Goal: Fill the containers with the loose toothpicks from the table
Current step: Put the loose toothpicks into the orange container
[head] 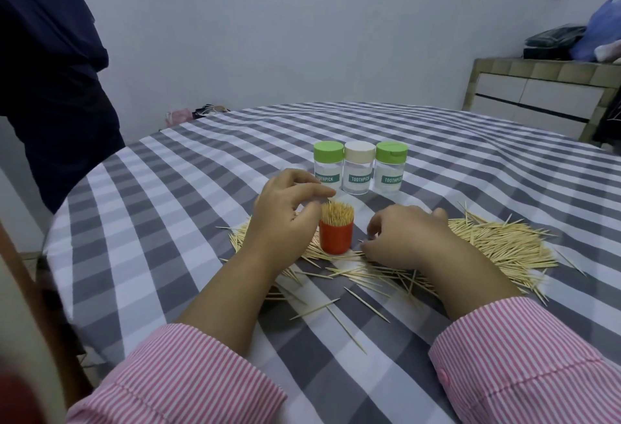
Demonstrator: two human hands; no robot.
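The left hand (285,211) curls beside the red cup (336,235), fingers over its packed sticks, holding nothing I can see. At 3 o'clock, the right hand (403,238) pinches at loose toothpicks (497,242) on the table (168,222) — best grab small, lined-up bunches. Three closed jars (359,168) wait at 12 o'clock.

Soft, cool, rather dim light falls evenly over the worktop (437,161), leaving only faint shadows beside the red container (336,237) and no glare. Wide-angle distortion curves the worktop's rim, and the near-left corner, far from the container, is blurred.
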